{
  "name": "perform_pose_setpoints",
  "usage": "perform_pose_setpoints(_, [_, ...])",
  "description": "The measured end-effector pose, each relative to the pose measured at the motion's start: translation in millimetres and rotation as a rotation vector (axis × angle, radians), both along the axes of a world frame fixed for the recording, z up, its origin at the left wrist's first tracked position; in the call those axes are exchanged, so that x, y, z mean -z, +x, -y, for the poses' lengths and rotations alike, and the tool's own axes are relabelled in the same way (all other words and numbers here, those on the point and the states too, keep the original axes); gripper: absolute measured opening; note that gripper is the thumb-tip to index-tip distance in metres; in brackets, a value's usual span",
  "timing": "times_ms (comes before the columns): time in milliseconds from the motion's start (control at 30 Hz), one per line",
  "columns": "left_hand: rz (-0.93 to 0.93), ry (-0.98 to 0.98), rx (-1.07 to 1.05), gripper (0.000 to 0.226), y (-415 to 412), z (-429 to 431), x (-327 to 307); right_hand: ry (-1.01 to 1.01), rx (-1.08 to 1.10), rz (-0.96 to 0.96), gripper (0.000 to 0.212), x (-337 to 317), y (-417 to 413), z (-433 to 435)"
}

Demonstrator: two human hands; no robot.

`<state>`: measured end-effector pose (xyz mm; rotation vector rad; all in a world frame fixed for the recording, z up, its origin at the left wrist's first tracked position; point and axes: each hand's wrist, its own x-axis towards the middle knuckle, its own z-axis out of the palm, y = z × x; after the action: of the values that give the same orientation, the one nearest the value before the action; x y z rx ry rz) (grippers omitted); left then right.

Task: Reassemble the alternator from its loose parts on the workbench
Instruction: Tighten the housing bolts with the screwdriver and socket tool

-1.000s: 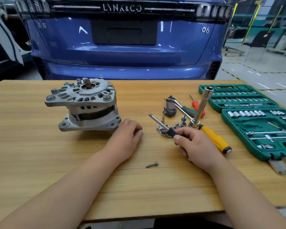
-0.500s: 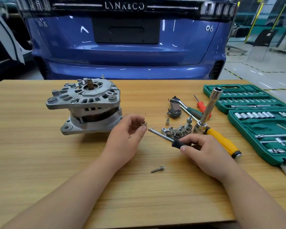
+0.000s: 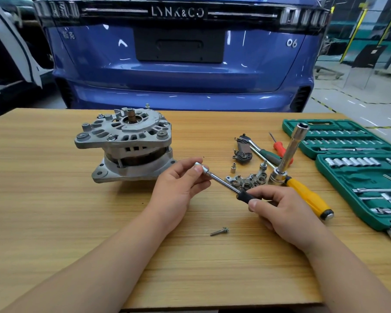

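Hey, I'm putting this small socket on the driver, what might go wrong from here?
1. The small socket, only pinched by your left hand at the driver tip, may slip off and roll if not seated.
2. The loose bolt lies on the workbench between your forearms; a sweep might knock it off.
3. The long socket stands tilted near your right hand; a bump could tip it.

Now left hand (image 3: 178, 188) pinches socket (image 3: 200, 166) onto driver (image 3: 224, 182) tip; right hand (image 3: 287, 213) lifted driver off workbench (image 3: 54, 199)
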<state>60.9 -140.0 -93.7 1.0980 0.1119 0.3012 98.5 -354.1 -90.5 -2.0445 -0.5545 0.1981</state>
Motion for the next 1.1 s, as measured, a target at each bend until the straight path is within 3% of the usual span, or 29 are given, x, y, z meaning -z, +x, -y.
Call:
perform_pose_setpoints(133, [0.064,0.153,-0.078,0.016,-3,-2,-5,0.226,-0.102,-0.282,0.016,-4,-1,-4])
perform_pose_setpoints(267, [0.129,0.233,-0.074,0.016,-11,-5,-13,0.435,-0.211,-0.607,0.021,-8,4,-6])
perform_pose_setpoints(500, [0.206,0.298,-0.097,0.014,-45,-38,-26,0.439,-0.338,-0.884,0.024,-31,-4,-42])
perform_pose_setpoints(600, [0.208,0.262,-0.119,0.016,-66,-66,-31,0.385,-0.377,-0.757,0.025,-53,-10,-68])
perform_pose_setpoints(667, [0.177,0.326,-0.22,0.011,-75,-85,-36,0.602,-0.327,-0.703,0.033,-73,-9,-86])
perform_pose_setpoints(767, [0.08,0.707,-0.343,0.01,-81,-113,-47,0.89,-0.385,-0.539,0.026,-113,-10,-135])
perform_pose_setpoints(867, [0.003,1.104,-0.389,0.011,-76,-133,-63,0.615,-0.341,-0.006,0.014,-155,-11,-192])
perform_pose_setpoints(933, [-0.004,1.241,-0.454,0.014,-67,-145,-76,0.391,-0.288,0.297,0.011,-176,-11,-220])
perform_pose_setpoints(1100, [0.015,1.328,-0.48,0.014,-43,-167,-88,0.246,-0.241,0.475,0.018,-194,-3,-247])
